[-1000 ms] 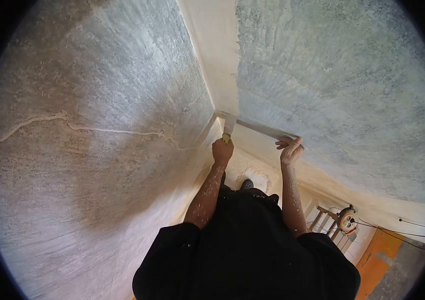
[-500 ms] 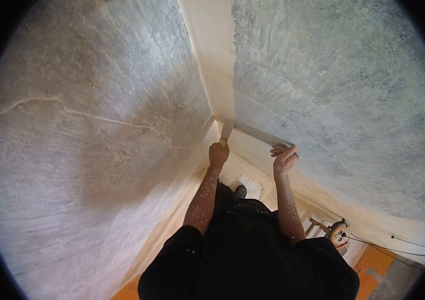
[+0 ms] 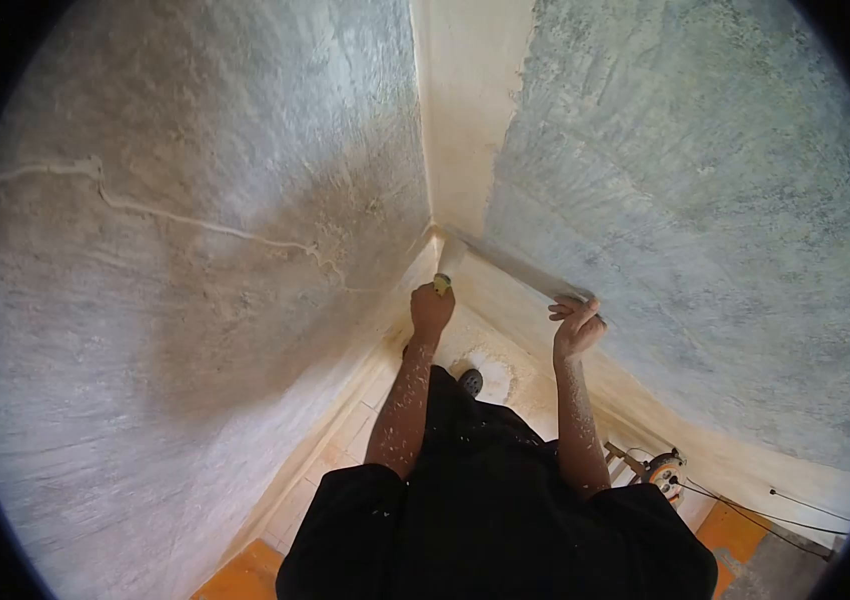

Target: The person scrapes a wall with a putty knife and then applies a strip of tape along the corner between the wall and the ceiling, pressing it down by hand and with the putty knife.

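Observation:
My left hand (image 3: 432,308) is closed around the yellowish handle of a putty knife (image 3: 452,252), whose blade lies close to the wall corner. A long, narrow straight blade (image 3: 517,272) runs along the right wall from the corner, and my right hand (image 3: 580,324) holds its far end with some fingers extended. White specks dot both forearms. The left wall (image 3: 245,330) carries a pale, jagged filled line (image 3: 215,229). A smooth cream strip (image 3: 470,100) runs along the corner beside the rough grey-green right wall (image 3: 685,200).
Below are a dark shoe (image 3: 471,381) and a whitish patch (image 3: 498,372) on the floor. An orange-and-black cable reel (image 3: 665,474) with dark cables stands at the lower right, near a wooden frame (image 3: 625,458). Orange surfaces (image 3: 240,575) show at the lower edges.
The view has shifted slightly, so the corner strip appears further right. The putty knife is tilted a little differently in my left hand. My right hand is still at the long blade's end.

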Tool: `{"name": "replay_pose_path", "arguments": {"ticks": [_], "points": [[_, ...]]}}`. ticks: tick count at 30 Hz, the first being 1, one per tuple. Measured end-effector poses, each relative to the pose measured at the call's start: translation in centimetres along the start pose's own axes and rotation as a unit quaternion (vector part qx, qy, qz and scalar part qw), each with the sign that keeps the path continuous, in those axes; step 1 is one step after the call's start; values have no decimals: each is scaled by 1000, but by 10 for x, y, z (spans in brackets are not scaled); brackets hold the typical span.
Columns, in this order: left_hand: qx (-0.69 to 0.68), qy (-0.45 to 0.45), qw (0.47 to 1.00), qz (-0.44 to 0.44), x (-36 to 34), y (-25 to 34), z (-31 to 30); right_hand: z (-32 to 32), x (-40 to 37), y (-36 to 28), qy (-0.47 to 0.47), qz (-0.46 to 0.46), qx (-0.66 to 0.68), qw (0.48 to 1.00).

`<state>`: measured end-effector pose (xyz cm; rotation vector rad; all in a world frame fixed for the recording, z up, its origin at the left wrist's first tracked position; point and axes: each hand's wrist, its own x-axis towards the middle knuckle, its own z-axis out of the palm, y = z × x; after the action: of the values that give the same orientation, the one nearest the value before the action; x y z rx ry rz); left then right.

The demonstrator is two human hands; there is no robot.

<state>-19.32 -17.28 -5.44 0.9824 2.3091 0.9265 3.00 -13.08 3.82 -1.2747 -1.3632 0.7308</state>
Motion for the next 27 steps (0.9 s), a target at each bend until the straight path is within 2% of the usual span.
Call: {"name": "replay_pose_path", "arguments": {"ticks": [1, 5, 7, 10, 12, 14, 17, 18, 21, 22, 25, 27], "points": [[-1, -1, 1000, -21, -3, -3, -1, -3, -1, 2, -1, 3, 0, 1000], [-22, -18, 1000, -8, 3, 21, 0, 2, 2, 0, -3, 1, 12, 1000], [-21, -6, 1000, 15, -1, 17, -5, 4, 1, -5, -2, -6, 1, 1000], [14, -5, 1000, -26, -3, 0, 0, 0, -1, -6, -9, -27, -33, 999], [-28, -5, 1000, -7, 5, 8, 8, 4, -2, 0, -1, -48, -33, 998], [-31, 1, 999, 18, 9, 13, 8, 4, 2, 0, -4, -27, -23, 999], [-71, 20, 997, -12, 0, 5, -3, -5, -5, 0, -16, -7, -18, 1000], [-38, 3, 999, -28, 0, -2, -4, -7, -5, 3, -20, -3, -6, 1000], [-22, 0, 999, 42, 7, 8, 5, -3, -2, 7, -34, -11, 33, 999], [-17, -8, 1000, 20, 5, 15, 4, -5, -4, 8, -37, -13, 40, 998], [-52, 31, 997, 38, -10, 15, -3, -4, -4, 12, -22, -3, 62, 998], [-17, 9, 1000, 14, -11, 3, 3, -5, -5, 10, -24, -4, 54, 998]]}}
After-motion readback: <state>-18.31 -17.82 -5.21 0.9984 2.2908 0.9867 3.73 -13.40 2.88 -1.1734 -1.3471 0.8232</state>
